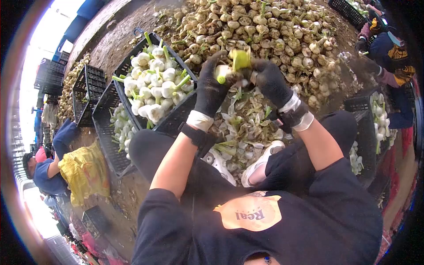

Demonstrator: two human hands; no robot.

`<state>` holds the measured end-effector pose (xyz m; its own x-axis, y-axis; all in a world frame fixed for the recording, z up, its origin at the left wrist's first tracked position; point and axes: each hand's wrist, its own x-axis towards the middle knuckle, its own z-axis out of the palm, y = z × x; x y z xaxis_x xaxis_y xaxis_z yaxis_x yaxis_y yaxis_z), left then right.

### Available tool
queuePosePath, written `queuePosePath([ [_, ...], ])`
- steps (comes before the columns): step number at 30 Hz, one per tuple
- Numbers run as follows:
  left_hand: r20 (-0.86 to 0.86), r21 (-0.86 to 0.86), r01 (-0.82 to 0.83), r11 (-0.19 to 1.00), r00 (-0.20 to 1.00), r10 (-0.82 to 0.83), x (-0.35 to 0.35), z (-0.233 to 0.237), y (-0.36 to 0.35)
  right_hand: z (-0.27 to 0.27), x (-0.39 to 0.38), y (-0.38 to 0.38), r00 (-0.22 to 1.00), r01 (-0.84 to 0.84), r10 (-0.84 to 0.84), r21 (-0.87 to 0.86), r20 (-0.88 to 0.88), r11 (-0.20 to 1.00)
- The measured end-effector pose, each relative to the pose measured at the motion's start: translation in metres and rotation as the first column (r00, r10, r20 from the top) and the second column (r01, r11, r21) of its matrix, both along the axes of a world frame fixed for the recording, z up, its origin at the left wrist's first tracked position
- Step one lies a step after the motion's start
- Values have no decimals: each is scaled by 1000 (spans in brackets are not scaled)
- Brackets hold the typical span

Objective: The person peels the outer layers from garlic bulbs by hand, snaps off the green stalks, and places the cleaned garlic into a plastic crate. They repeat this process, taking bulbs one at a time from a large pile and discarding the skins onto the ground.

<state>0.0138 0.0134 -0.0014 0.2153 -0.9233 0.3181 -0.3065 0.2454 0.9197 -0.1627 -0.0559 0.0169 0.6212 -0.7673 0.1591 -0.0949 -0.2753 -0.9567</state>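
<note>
Rough, dusty ground was recorded underfoot, with a large heap of unpeeled garlic (269,31) piled across the top of the view; its bulbs were rounded, dull and earth-stained, with dry papery skins.

A single garlic bulb (222,72) was held up in front of that heap, between the two hands and above the knees. It was smooth and white, with a short cut green stem. The left hand (211,90), in a black knitted glove with a pale cuff, was found clenched around the bulb. The right hand (271,81), gloved alike, was closed on the same bulb from the other side, fingers pinched just beside a yellow-green stalk stub (241,58). What exactly lay under those fingertips could not be made out.

Curled, pale husk peelings (243,119) were noted in a loose litter below the hands, between the legs and touching the white shoes (260,164).

To the left, a black lattice-walled plastic crate (179,118) was filled with cleaned bulbs (154,86), glossy white with green stems. A second crate (106,145) stood just beside it, partly filled.

A co-worker's sleeve (388,53) was seen at the upper right edge.
</note>
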Motion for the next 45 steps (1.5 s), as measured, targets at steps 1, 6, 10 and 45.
queuePosePath([
  [1,66,-34,-46,998,997,48,-1,3,-2,1,2,-1,981,122,-155,-248,-118,961],
  [6,-191,23,228,973,957,-219,-8,25,13,1,7,-3,959,236,-272,-310,-81,921],
  [10,-333,301,304,904,922,-199,-5,18,15,-26,5,-13,912,221,-338,-417,-231,882],
  [45,-36,-31,-171,985,985,170,39,27,11,-101,-33,-12,815,-444,295,-212,-498,871],
])
